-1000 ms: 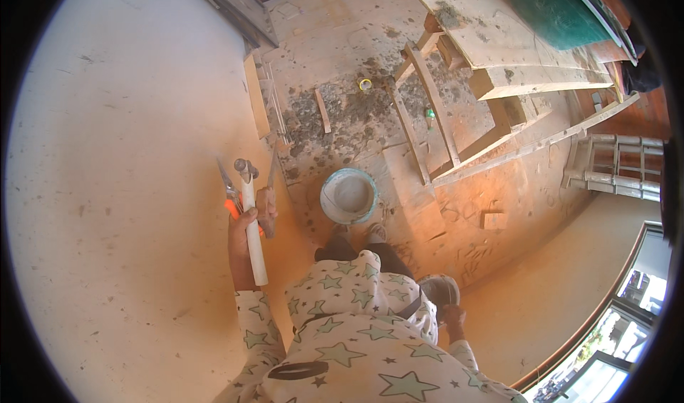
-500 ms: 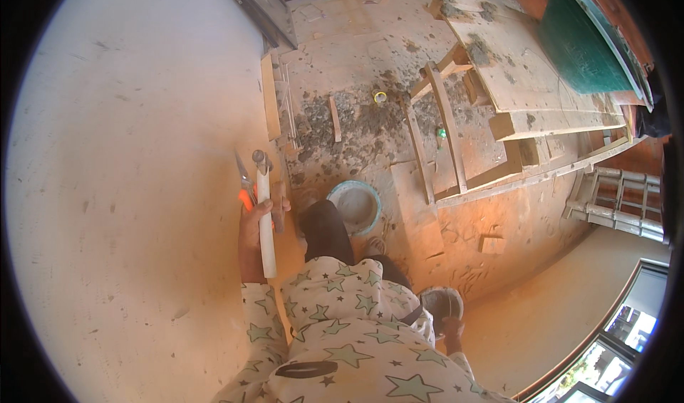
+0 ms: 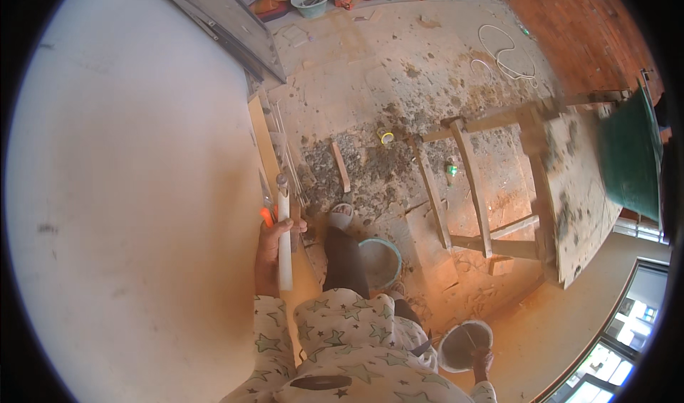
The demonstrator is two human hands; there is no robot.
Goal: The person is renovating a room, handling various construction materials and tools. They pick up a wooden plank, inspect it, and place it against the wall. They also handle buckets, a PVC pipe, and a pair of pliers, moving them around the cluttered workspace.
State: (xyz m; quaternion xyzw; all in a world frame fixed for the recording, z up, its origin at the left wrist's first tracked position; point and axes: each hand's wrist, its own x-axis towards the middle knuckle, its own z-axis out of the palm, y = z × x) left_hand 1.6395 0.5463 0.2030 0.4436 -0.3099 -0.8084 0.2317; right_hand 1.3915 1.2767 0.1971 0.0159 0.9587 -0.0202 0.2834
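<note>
My left hand (image 3: 268, 252) is closed round several tools beside the pale wall. Among them are a long cream-coloured handle (image 3: 285, 260) with a dark rounded end and an orange-handled tool (image 3: 267, 216) with a thin metal blade. A brownish strip (image 3: 296, 233) shows behind the fingers; its kind is unclear. Low on the right, my right hand (image 3: 483, 362) grips a grey-coated bucket (image 3: 453, 347) at its rim or handle; which one is hard to tell. Beside my legs, a bucket with a teal rim (image 3: 400, 259) stands on the floor, partly hidden by my knee.
A wooden trestle frame (image 3: 473, 186) with a spattered board (image 3: 586, 203) and a green tub (image 3: 630, 157) occupies the right. Loose wood (image 3: 340, 166) and a yellow ring (image 3: 385, 137) lie on the mortar-spattered floor. A dark panel (image 3: 246, 29) leans against the left wall.
The view has shifted, and the trestle sits further right in it. One foot now shows ahead of the floor bucket. The bucket in my right hand has swung further out to the right.
</note>
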